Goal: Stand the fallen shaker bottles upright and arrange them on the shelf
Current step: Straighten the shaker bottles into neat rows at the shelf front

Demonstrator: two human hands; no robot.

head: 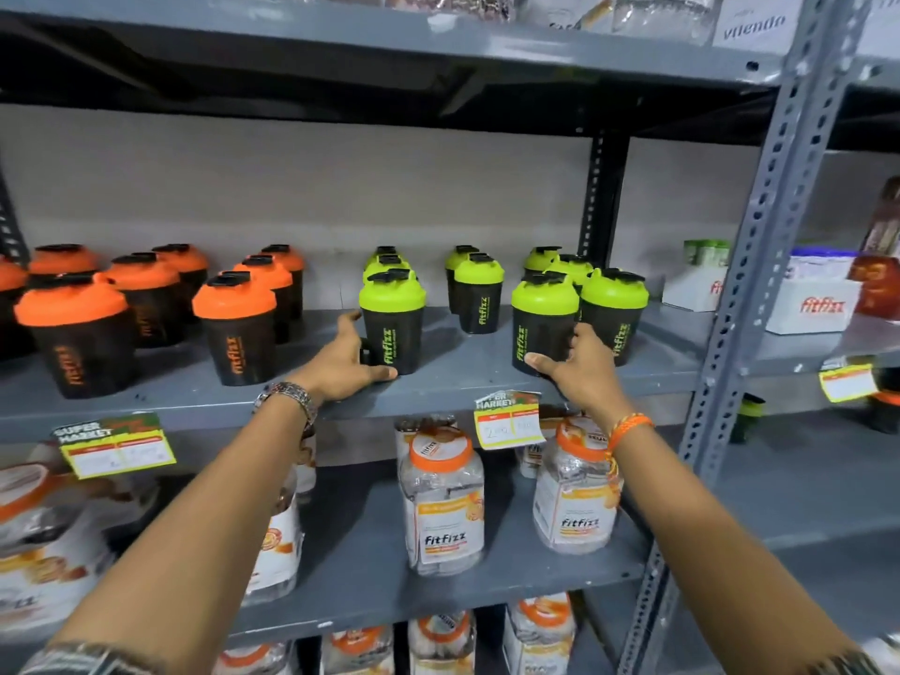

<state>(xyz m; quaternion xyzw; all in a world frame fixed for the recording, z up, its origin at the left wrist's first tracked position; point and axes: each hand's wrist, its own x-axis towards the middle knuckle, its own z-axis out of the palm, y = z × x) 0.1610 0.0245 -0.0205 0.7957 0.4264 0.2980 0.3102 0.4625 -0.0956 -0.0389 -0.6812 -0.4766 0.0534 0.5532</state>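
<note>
Black shaker bottles stand upright on the grey middle shelf (pixel 453 377). Several with orange lids (pixel 236 326) fill the left half, several with green lids (pixel 479 297) the right half. My left hand (pixel 348 362) wraps around the base of a front green-lidded shaker (pixel 394 324), thumb along its bottom edge. My right hand (pixel 582 365) grips the lower part of another front green-lidded shaker (pixel 543 324), beside its right-hand neighbour (pixel 614 314). No shaker in view lies on its side.
Clear jars with orange lids (pixel 443 499) stand on the shelf below, behind yellow price tags (pixel 509 421). A perforated grey upright (pixel 759 246) bounds the bay on the right; white boxes (pixel 811 304) sit beyond it. The upper shelf (pixel 438 46) hangs overhead.
</note>
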